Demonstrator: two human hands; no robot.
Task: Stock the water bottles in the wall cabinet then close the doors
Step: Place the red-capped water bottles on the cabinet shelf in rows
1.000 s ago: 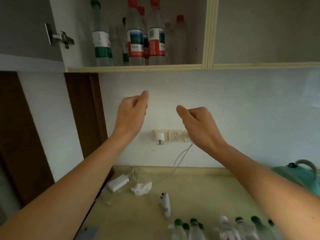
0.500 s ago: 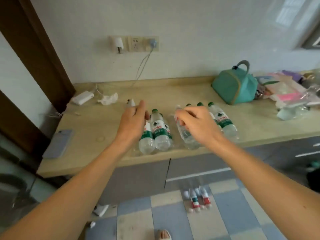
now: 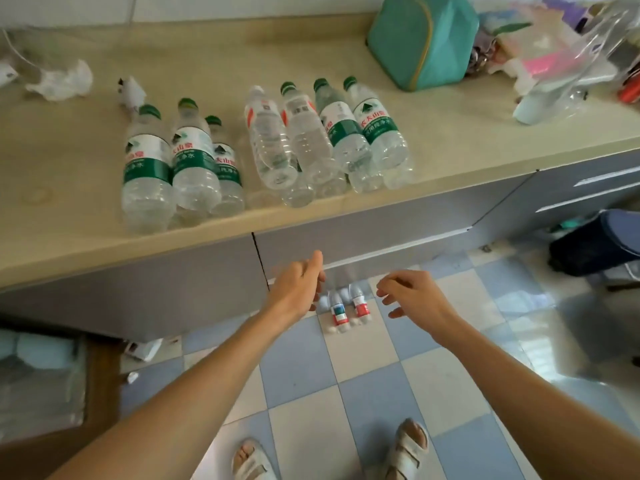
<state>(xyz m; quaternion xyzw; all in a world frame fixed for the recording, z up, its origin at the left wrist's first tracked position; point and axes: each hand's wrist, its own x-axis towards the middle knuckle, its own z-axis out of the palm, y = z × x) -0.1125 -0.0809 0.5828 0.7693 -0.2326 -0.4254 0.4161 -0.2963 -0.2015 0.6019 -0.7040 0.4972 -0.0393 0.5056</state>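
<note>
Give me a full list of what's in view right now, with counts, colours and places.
Green-capped bottles: three, clear with green labels, lying on the counter's left part.
Bottles right of them: at least four, clear, red or green labels, lying side by side mid-counter.
Floor bottles: at least two, clear with red labels, on the tiles below the counter, between the hands.
Counter: one, beige, across the top.
Bag: one, teal, back of the counter.
Crumpled tissue: one, white, counter's far left.
Plastic clutter: clear and pink pile, counter's far right.
Sandals: two, pale, on the person's feet at the bottom edge.
Left hand: open, empty, above the floor bottles.
Right hand: open, empty, beside it.
</note>
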